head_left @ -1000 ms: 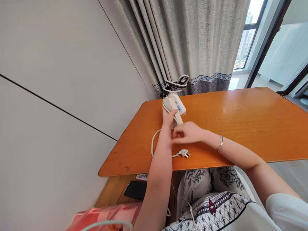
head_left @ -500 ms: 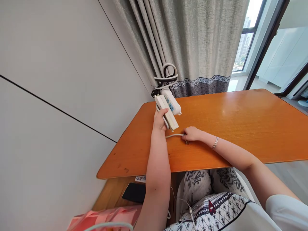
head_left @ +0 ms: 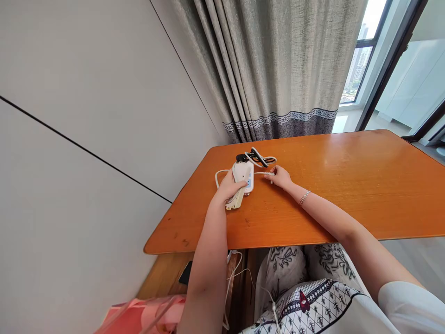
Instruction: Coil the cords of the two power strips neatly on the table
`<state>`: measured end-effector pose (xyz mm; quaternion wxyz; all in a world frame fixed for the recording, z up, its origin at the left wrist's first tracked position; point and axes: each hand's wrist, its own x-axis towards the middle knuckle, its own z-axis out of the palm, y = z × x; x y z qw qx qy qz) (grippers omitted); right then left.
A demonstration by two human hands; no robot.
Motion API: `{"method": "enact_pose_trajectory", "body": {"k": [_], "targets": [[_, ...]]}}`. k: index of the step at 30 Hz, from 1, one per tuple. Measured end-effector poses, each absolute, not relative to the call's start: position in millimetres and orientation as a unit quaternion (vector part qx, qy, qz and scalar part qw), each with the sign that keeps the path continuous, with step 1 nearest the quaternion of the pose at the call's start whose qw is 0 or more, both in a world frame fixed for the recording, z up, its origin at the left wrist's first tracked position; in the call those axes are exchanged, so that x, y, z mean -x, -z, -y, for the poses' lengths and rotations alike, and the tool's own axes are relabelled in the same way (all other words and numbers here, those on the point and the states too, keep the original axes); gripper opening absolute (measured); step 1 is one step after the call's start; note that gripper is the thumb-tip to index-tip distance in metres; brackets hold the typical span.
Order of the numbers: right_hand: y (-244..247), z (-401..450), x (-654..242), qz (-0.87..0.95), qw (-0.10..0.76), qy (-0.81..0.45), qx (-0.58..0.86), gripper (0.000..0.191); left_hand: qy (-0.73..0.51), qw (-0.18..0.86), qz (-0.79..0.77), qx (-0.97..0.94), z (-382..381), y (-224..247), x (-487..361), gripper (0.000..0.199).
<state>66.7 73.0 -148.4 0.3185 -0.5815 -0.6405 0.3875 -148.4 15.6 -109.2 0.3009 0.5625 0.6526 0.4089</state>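
My left hand (head_left: 229, 188) is wrapped round a cream power strip (head_left: 237, 198), with the thumb across its top. Against it on the right lies a white power strip (head_left: 249, 178) with blue sockets. A coiled black and white cable (head_left: 260, 158) rests on the table just behind both strips, beside a black plug (head_left: 242, 158). My right hand (head_left: 278, 177) pinches the end of a white cable (head_left: 259, 173), which runs left towards the strips. Part of the cream strip is hidden under my left fingers.
The orange wooden table (head_left: 333, 195) meets a pale wall on the left and a grey curtain (head_left: 288, 69) behind. Below its front edge are a dark phone (head_left: 186, 272), a pink bag (head_left: 149, 313) and white cords.
My left hand has lowered the strips, and the coiled cable has come down onto the table. My right hand has moved farther back on the table with the white cable end.
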Motion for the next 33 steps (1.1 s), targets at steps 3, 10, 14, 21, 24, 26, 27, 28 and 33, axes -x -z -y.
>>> {"method": "enact_pose_trajectory", "body": {"k": [3,10,14,21,24,26,27,28,33], "targets": [[156,-77,-59,0.633,0.367,-0.417,0.539,0.031,-0.366,0.239,-0.708,-0.555,-19,115,159,0.070],[163,-62,-61,0.660,0.361,-0.464,0.467,0.029,-0.347,0.171,-0.770,-0.507,-41,122,197,0.064],[160,-44,-79,0.675,0.336,-0.484,0.444,0.026,-0.345,0.167,-0.788,-0.481,-55,126,236,0.048],[164,-16,-122,0.695,0.298,-0.520,0.396,0.027,-0.327,0.123,-0.812,-0.467,-48,118,249,0.067],[166,-14,-132,0.687,0.304,-0.529,0.396,0.026,-0.276,0.017,-0.785,-0.554,-42,113,212,0.088],[167,-15,-135,0.678,0.306,-0.535,0.400,0.026,-0.203,-0.016,-0.770,-0.604,-42,112,183,0.079],[167,-15,-136,0.675,0.307,-0.537,0.403,0.026,-0.168,-0.015,-0.765,-0.622,-43,113,171,0.072],[168,-16,-136,0.672,0.307,-0.539,0.404,0.026,-0.134,-0.010,-0.763,-0.632,-44,114,161,0.066],[172,-18,-140,0.673,0.306,-0.543,0.399,0.025,-0.086,0.010,-0.760,-0.645,-53,131,152,0.036]]}}
